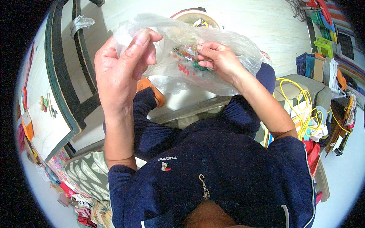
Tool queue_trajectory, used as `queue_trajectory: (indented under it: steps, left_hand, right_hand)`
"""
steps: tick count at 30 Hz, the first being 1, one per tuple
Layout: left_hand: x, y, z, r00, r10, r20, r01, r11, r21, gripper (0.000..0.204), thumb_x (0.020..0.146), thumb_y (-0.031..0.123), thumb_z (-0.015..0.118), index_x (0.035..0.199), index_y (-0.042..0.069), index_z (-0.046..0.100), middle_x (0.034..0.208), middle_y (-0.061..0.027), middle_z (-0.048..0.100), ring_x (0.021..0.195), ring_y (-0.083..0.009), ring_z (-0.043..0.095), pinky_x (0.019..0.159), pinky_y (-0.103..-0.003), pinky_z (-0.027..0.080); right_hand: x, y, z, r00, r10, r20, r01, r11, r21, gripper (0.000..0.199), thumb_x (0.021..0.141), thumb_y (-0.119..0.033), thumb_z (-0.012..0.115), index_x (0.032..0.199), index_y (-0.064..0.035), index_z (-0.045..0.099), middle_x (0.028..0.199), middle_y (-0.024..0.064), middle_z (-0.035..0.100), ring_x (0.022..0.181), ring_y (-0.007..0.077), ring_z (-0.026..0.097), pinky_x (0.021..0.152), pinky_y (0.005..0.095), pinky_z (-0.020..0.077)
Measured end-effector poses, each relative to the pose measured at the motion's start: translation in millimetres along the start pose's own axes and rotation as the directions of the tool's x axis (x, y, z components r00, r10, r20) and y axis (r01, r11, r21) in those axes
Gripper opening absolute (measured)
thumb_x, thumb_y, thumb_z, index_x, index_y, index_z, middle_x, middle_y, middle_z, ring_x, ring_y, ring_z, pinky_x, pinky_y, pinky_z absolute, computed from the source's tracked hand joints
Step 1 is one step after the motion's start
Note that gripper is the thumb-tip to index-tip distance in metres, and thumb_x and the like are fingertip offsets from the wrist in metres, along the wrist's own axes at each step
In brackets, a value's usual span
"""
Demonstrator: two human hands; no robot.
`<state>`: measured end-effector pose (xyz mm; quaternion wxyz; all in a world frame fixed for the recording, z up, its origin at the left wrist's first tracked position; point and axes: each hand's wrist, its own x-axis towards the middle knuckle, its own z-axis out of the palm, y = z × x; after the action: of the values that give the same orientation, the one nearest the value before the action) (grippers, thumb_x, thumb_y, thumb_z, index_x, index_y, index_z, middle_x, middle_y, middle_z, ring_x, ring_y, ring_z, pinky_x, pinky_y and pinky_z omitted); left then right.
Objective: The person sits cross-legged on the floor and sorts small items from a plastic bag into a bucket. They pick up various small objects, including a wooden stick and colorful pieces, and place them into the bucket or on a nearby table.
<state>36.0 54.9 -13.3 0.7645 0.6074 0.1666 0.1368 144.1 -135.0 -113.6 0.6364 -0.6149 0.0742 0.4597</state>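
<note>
A translucent white plastic bag (171,41) with red markings hangs above the lap of a seated person in a navy shirt (235,163) and navy trousers. The left hand (121,68) is raised at the bag's left end, its grip closed on the thin film, thumb uppermost and fingers curled. The right hand (218,60) is at the bag's right-hand part, thumb and fingertips drawn together beside a cluster of small dark-green and reddish-brown pieces (188,64); whether that grip pinches film or one of the pieces cannot be told. The cluster shows near the bag's middle, partly blurred by the plastic. Just beyond the bag, on the pale floor (247,17), stands a round tub with a cream rim (184,15), partly hidden by the film. Below the bag's left part is an orange shoe (159,97) on the person's foot. Well to the left of the bag is a pale surface with a dark edge (62,125), carrying a few small objects (47,106) too small to identify. To the right of the bag, a looped yellow cord (304,125) lies near the person's elbow, and farther beyond it is a lime-green plastic holder (324,46).
</note>
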Motion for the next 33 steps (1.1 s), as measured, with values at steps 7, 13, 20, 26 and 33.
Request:
queue_trajectory:
  steps: [7, 13, 20, 26, 33]
  left_hand:
    - [0.8, 1.3, -1.7, 0.999, -0.037, 0.022, 0.037, 0.999, -0.027, 0.022, 0.088, 0.020, 0.054, 0.090, 0.000, 0.063, 0.062, 0.0009, 0.053, 0.045, 0.0002, 0.032, 0.042, -0.016, 0.020]
    - [-0.4, 4.3, -0.2, 0.998, -0.053, 0.035, 0.055, 0.997, -0.047, 0.021, 0.087, 0.019, 0.055, 0.090, -0.001, 0.062, 0.063, 0.0002, 0.053, 0.050, -0.0008, 0.037, 0.044, -0.016, 0.023]
    - [-2.6, 3.3, -2.4, 0.998, -0.025, 0.054, 0.030, 0.995, -0.094, 0.021, 0.086, 0.017, 0.056, 0.091, -0.003, 0.062, 0.066, -0.0017, 0.054, 0.058, -0.0036, 0.045, 0.048, -0.016, 0.029]
    - [-0.5, 1.6, -2.2, 0.998, -0.006, 0.068, 0.014, 0.993, -0.119, 0.021, 0.086, 0.017, 0.056, 0.091, -0.003, 0.061, 0.066, -0.0022, 0.054, 0.058, -0.0044, 0.046, 0.049, -0.017, 0.031]
    - [-5.8, 3.1, 6.3, 0.999, 0.036, -0.025, -0.039, 0.992, -0.124, 0.021, 0.086, 0.015, 0.055, 0.093, -0.004, 0.061, 0.065, -0.0020, 0.054, 0.057, -0.0042, 0.044, 0.048, -0.017, 0.030]
  right_hand:
    - [-0.8, -2.9, -1.8, 0.999, 0.028, 0.035, -0.031, 0.996, 0.085, 0.011, 0.085, -0.011, 0.058, 0.091, -0.0016, 0.058, 0.080, 0.0026, 0.058, 0.066, 0.0080, 0.056, 0.063, 0.0229, 0.0523]
    - [1.4, 0.6, -2.0, 1.000, 0.003, 0.018, 0.000, 0.991, -0.131, 0.009, 0.083, -0.008, 0.057, 0.089, -0.0013, 0.058, 0.078, 0.0026, 0.057, 0.065, 0.0080, 0.055, 0.060, 0.0213, 0.0511]
    - [8.9, 8.1, 1.6, 0.996, -0.003, -0.086, -0.021, 0.958, -0.287, 0.006, 0.080, -0.005, 0.056, 0.084, -0.0010, 0.058, 0.080, 0.0038, 0.058, 0.069, 0.0098, 0.056, 0.057, 0.0214, 0.0501]
    - [15.4, 19.4, -0.2, 0.998, 0.028, -0.050, -0.040, 0.963, -0.267, 0.009, 0.083, -0.009, 0.055, 0.087, -0.0009, 0.057, 0.078, 0.0020, 0.055, 0.069, 0.0080, 0.053, 0.058, 0.0214, 0.0512]
    - [21.3, 14.9, -1.7, 0.994, 0.102, -0.025, -0.105, 0.968, -0.228, 0.017, 0.087, -0.012, 0.052, 0.098, 0.0004, 0.052, 0.079, 0.0011, 0.049, 0.065, 0.0061, 0.049, 0.062, 0.0236, 0.0538]
